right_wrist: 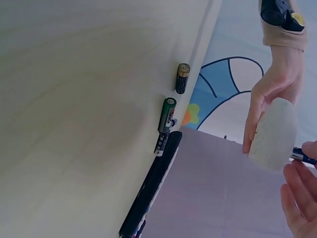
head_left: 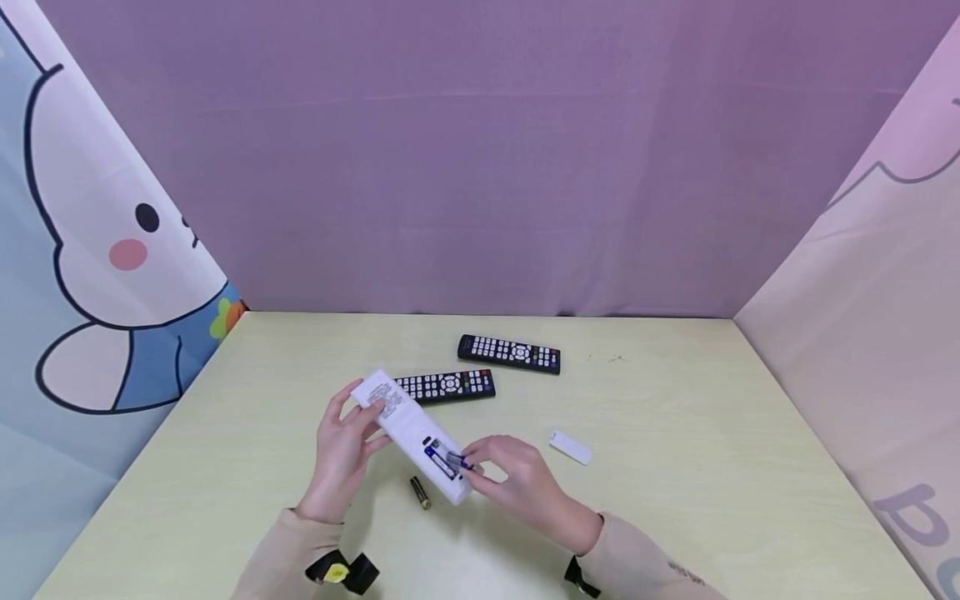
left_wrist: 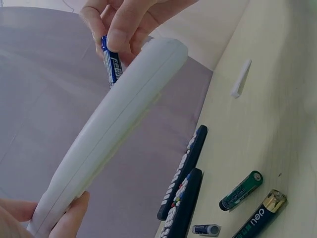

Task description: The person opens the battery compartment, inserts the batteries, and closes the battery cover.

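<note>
A white remote control (head_left: 405,422) is held tilted above the table by my left hand (head_left: 341,457), its back and uncovered battery compartment facing up. One blue battery (head_left: 439,460) lies inside the compartment. Between thumb and fingers, my right hand (head_left: 517,485) pinches another blue battery (left_wrist: 112,63) slanting at the compartment's edge; whether its end touches a contact cannot be seen. The white battery cover (head_left: 570,447) lies on the table to the right of my right hand. The right wrist view shows the remote mostly end-on.
Two black remotes, one farther back (head_left: 510,354) and one nearer (head_left: 457,385), lie buttons up beyond my hands. A dark battery with a gold end (left_wrist: 260,215), a green battery (left_wrist: 241,191) and a smaller-looking battery (left_wrist: 206,229) lie on the table (head_left: 675,467). A purple cloth (head_left: 480,167) stands behind.
</note>
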### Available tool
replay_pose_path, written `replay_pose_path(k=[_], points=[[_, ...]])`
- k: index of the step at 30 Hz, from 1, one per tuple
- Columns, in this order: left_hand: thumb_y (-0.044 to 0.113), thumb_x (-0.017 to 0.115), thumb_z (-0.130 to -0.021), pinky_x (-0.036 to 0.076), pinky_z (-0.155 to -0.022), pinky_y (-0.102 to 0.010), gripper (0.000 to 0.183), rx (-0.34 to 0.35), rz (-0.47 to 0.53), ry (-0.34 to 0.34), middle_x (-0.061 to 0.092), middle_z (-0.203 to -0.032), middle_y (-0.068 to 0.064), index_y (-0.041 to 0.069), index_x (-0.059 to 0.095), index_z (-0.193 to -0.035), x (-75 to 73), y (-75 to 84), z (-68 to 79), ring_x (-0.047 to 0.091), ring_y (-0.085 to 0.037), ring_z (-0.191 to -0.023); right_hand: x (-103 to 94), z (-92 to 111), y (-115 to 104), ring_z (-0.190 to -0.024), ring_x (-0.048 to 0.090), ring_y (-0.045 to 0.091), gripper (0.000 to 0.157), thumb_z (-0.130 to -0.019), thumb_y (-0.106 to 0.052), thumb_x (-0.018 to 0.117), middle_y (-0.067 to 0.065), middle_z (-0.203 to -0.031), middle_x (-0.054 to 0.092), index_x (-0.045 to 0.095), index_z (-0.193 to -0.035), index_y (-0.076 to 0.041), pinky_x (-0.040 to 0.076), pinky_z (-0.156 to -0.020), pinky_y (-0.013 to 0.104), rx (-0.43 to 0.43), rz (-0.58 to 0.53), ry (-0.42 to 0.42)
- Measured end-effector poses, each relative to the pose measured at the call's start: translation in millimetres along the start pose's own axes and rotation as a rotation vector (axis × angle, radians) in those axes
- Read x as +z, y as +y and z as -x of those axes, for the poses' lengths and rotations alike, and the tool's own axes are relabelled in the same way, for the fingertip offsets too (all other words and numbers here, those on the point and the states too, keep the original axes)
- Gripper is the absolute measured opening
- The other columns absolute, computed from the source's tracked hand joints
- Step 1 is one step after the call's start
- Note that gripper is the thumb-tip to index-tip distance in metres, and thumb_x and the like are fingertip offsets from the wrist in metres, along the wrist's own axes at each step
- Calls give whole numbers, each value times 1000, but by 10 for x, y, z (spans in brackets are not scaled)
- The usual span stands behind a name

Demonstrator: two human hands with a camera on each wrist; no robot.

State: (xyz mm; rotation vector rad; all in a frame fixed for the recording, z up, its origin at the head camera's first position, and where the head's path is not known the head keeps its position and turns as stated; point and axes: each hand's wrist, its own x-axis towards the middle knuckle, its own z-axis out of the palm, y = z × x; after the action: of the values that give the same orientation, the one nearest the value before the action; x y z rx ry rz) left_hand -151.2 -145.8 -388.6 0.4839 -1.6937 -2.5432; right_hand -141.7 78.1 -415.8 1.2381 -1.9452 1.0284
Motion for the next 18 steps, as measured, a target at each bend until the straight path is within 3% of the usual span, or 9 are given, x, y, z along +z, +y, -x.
replay_pose_path(k=[18], points=[[-2, 45, -88, 53, -69, -28, 51, 12, 20, -20, 60, -92, 4, 13, 27, -133, 38, -25, -1, 63, -12, -78, 23, 36, 19, -80, 59, 15, 15, -66, -2, 71, 7, -85, 63, 64, -79, -3, 47, -78, 16, 14, -12, 8]])
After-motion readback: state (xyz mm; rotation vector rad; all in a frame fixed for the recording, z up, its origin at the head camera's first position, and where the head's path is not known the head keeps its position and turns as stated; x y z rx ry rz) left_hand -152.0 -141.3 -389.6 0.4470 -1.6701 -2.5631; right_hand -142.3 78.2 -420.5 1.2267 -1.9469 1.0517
